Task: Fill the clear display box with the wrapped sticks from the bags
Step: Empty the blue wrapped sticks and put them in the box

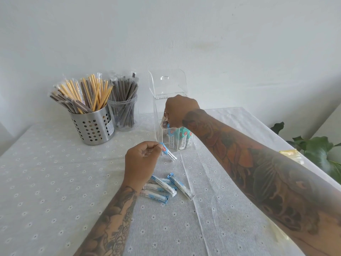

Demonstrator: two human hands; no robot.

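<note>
A clear display box (162, 100) with its lid tipped back stands at mid-table. Several blue-and-white wrapped sticks (182, 139) stand upright in its front compartment. My right hand (180, 110) reaches down into the box's open top, fingers curled; whether it holds a stick is hidden. My left hand (142, 159) hovers just in front of the box, pinching one blue-and-white wrapped stick (168, 152) by its top end. Several more wrapped sticks (169, 186) lie loose in a small pile on the cloth below my left hand.
A perforated steel holder (94, 124) full of wrapped yellow and brown straws stands at the back left, beside a clear jar (125, 115) of dark straws. A yellowish bag (291, 154) and green plant leaves (319, 152) sit at the table's right edge. A white dotted cloth (46, 182) covers the table.
</note>
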